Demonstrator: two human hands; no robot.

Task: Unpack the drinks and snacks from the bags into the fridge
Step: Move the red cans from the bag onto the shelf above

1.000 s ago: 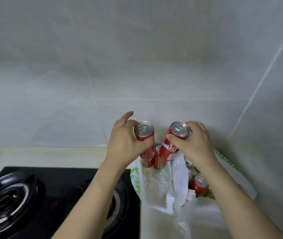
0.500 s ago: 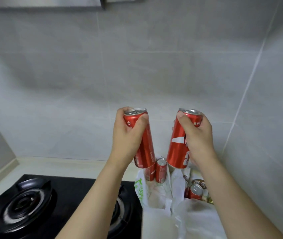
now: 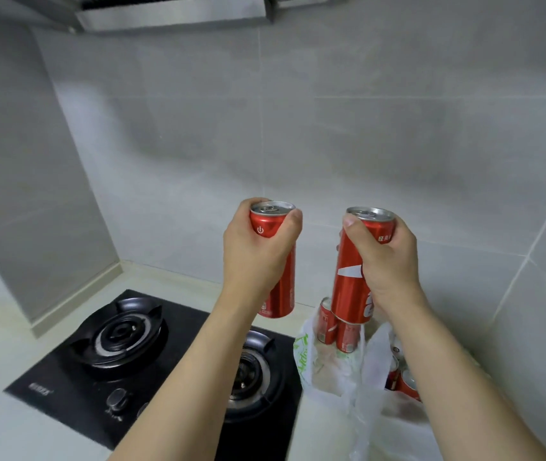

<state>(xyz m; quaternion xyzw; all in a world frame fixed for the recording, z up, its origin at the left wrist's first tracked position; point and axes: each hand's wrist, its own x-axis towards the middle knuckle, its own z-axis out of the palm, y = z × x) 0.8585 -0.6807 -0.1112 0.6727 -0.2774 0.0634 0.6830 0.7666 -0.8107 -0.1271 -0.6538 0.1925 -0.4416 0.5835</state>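
Observation:
My left hand (image 3: 258, 251) grips a slim red can (image 3: 280, 294) near its top and holds it upright above the stove's edge. My right hand (image 3: 386, 261) grips a second slim red can (image 3: 348, 284), slightly tilted, above the bags. Below them a white plastic bag (image 3: 318, 364) with green print lies open on the counter. Two red cans (image 3: 330, 322) stand behind it by the wall. More red cans (image 3: 404, 382) lie in a second clear bag, partly hidden by my right forearm. No fridge is in view.
A black two-burner gas stove (image 3: 125, 341) fills the counter to the left of the bags. Grey tiled walls close in at the back, left and right. A steel range hood (image 3: 172, 11) hangs overhead. Pale counter (image 3: 5, 424) shows at the lower left.
Both hands have lifted their cans up out of the bag and apart from each other. The view has tilted up and left, bringing in the range hood and the left wall.

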